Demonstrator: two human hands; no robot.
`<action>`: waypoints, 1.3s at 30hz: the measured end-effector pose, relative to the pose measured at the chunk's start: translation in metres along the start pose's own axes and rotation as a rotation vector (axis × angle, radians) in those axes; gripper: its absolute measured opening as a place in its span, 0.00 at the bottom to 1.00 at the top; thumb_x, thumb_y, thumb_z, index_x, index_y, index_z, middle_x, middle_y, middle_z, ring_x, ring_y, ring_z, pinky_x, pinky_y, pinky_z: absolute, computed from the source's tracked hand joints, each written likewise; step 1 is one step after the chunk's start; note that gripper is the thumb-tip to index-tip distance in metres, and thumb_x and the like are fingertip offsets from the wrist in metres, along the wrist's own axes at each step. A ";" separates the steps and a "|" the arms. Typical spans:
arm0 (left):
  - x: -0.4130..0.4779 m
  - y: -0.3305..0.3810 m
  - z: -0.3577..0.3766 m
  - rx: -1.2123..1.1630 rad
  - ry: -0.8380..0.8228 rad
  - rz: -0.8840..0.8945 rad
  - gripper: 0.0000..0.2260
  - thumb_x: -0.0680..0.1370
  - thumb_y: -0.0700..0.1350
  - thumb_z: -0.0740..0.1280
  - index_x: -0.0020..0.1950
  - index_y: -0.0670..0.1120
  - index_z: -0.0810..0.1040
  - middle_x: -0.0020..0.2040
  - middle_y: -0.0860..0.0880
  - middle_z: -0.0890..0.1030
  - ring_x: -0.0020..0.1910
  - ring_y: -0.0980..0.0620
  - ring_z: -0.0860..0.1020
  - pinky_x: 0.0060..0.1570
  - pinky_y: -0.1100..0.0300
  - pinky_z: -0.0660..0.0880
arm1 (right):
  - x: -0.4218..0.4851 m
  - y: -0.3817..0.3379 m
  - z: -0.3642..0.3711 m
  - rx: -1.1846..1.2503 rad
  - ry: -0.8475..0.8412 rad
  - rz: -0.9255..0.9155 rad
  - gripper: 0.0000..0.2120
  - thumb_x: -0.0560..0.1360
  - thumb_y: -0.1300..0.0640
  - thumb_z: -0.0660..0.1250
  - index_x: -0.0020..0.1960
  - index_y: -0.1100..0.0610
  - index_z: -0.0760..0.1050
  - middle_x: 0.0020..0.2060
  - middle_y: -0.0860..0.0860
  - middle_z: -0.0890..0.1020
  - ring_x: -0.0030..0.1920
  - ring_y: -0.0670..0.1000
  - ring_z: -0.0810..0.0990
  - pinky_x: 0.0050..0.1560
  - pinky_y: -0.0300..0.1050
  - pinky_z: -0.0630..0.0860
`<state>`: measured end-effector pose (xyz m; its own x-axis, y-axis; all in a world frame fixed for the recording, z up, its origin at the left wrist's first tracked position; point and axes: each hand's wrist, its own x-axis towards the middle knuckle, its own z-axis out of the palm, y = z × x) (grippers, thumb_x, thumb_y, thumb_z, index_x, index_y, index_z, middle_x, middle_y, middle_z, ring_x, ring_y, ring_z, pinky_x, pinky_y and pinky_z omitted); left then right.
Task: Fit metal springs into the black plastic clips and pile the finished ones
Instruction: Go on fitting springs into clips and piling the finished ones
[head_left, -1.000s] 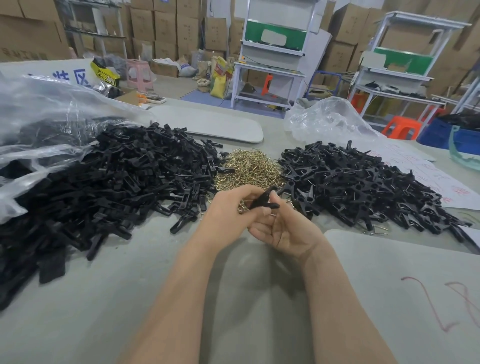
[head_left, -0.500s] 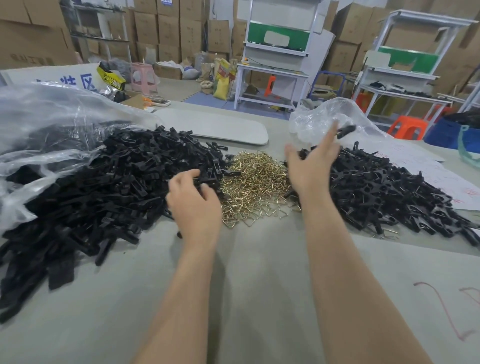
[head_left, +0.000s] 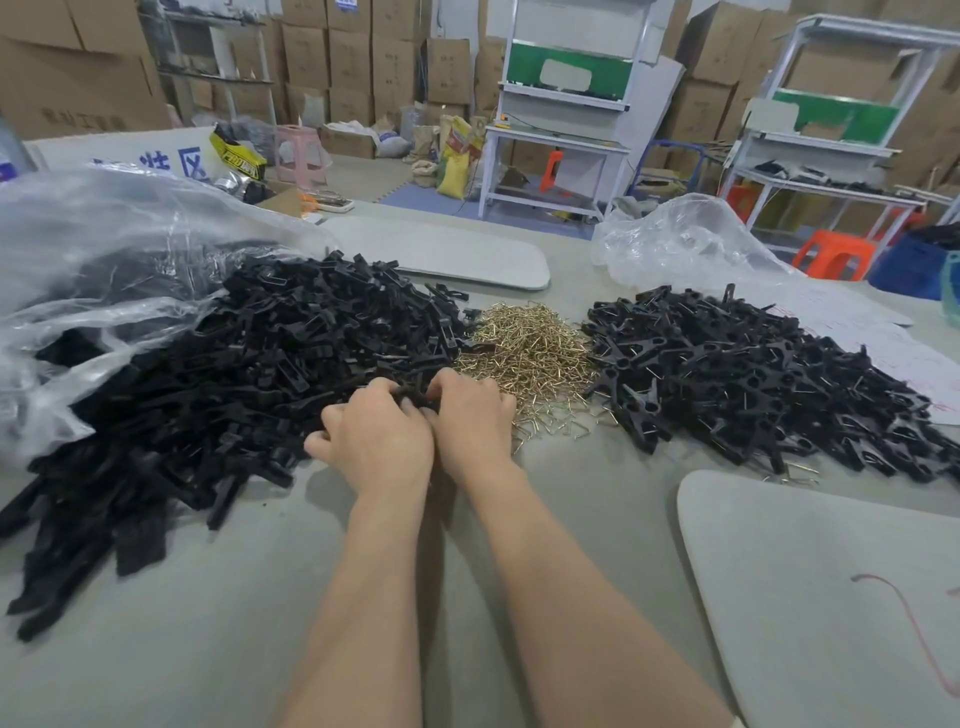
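Black: two clip heaps (head_left: 234, 374) (head_left: 753, 374), one spring heap (head_left: 530, 348); left hand (head_left: 376, 436), right hand (head_left: 470, 415) gripping clips (head_left: 413, 397).

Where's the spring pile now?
Head view, table centre: the spring pile sits between the left clip heap and right clip heap, beyond the right hand.

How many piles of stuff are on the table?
3: black clip parts at left, gold springs in the middle, finished clips at right. More may hide in the bag at far left.
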<state>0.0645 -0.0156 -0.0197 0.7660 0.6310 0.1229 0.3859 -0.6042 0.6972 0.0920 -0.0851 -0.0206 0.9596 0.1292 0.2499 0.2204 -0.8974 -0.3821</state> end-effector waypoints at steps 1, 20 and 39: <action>-0.001 0.000 0.000 -0.003 0.006 0.012 0.08 0.79 0.47 0.61 0.54 0.52 0.78 0.52 0.48 0.80 0.61 0.45 0.68 0.55 0.50 0.57 | 0.000 -0.001 0.001 -0.011 0.014 0.003 0.09 0.78 0.50 0.61 0.55 0.52 0.72 0.55 0.50 0.79 0.59 0.56 0.70 0.58 0.53 0.60; -0.005 0.008 0.008 -0.198 -0.037 0.214 0.06 0.78 0.47 0.66 0.53 0.53 0.79 0.49 0.54 0.82 0.56 0.49 0.74 0.56 0.54 0.61 | -0.017 0.056 -0.042 0.799 0.202 0.251 0.13 0.79 0.66 0.59 0.59 0.55 0.76 0.40 0.53 0.82 0.33 0.44 0.79 0.37 0.40 0.79; -0.020 0.024 0.012 -0.850 -0.508 0.302 0.08 0.76 0.41 0.69 0.43 0.54 0.78 0.40 0.56 0.81 0.38 0.66 0.78 0.41 0.73 0.72 | -0.031 0.060 -0.052 0.768 0.184 0.089 0.12 0.78 0.62 0.63 0.61 0.59 0.77 0.51 0.54 0.82 0.52 0.54 0.80 0.59 0.55 0.76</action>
<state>0.0641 -0.0484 -0.0139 0.9732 0.1113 0.2010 -0.1982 -0.0356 0.9795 0.0663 -0.1652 -0.0054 0.9499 -0.0610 0.3066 0.2673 -0.3501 -0.8977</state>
